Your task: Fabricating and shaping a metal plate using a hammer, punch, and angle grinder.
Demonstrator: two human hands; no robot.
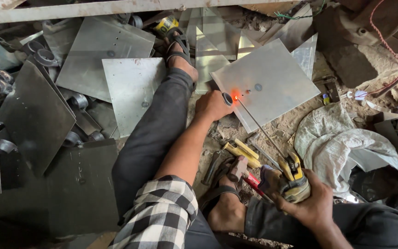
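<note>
Gripping a yellow welding electrode holder (295,177) in our right hand (310,203), we are closing our left hand (213,106) on a small metal ring (227,98).
We are pressing the thin electrode rod (261,130), its tip glowing orange, to the square grey steel plate (266,80) lying on the sandy ground (217,133) just beside our left hand.

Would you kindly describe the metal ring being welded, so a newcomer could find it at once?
Start at the square steel plate right of the outstretched leg. At its near-left edge the left hand pinches a small ring upright. Unlike the rings heaped far left, it sits beside an orange glow where the welding rod touches.
</note>
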